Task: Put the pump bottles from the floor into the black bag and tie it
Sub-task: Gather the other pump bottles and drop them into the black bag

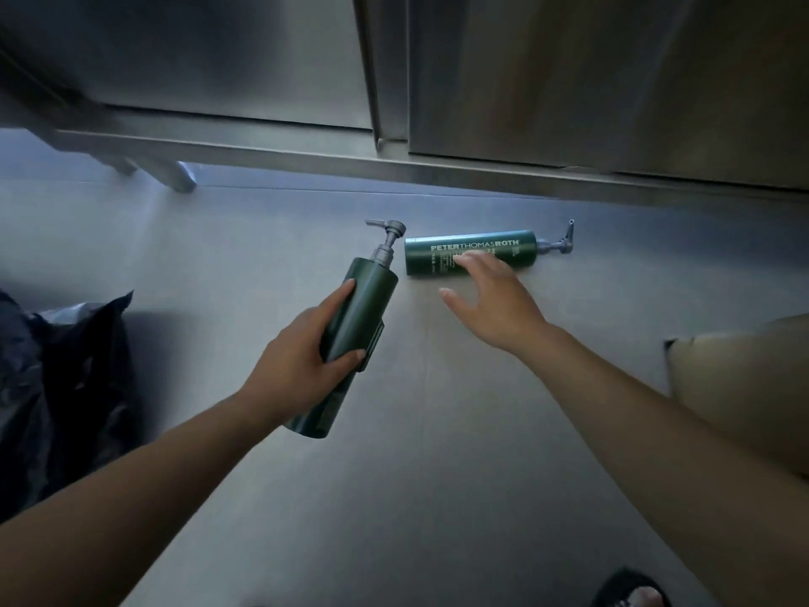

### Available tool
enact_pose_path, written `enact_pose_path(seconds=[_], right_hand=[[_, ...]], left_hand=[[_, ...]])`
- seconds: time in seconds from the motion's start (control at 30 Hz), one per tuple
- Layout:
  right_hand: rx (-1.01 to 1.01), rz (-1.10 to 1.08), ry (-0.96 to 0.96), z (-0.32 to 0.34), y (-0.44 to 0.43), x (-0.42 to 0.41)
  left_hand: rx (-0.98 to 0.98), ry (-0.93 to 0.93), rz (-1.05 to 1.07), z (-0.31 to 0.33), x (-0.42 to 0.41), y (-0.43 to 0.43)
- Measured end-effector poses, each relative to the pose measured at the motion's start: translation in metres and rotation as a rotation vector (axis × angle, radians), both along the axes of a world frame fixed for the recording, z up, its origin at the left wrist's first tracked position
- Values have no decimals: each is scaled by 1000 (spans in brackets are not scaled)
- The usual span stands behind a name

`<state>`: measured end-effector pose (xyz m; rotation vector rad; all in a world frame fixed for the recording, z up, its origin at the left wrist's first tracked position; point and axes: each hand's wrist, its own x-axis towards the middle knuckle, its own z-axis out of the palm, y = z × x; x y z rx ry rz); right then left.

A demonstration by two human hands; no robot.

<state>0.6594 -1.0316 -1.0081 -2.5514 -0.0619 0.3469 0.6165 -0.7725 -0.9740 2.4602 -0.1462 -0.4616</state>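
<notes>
Green bottle [350,339] clasped in left hand [297,365]; right hand [494,300] spread over floor bottle [470,252], black bag [65,387] leftward

— From my feed the grey floor [437,497] fills the frame. What lies on it?

— A green pump bottle [470,252] on its side at twelve o'clock, pump toward three. A crumpled black bag [65,387] sits at nine o'clock, well apart from it.
</notes>
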Motion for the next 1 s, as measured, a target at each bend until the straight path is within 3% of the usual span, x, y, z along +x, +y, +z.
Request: enact_pose_path(seconds=[0.23,0.43,0.7,0.83,1.0], right_hand=[[-199,3,-180,-56,8,29],[-246,-5,-10,-63,3,47],[-89,44,-146,-62,-4,-14],[-44,58,-123,-53,-15,-46],[49,-254,-195,-50,-23,-72]], left_hand=[[23,-64,66,-61,12,17],[-55,23,189,-66,6,19],[-80,15,126,-69,3,14],[-84,19,56,-69,-5,6],[-123,34,-11,-71,-16,-9]])
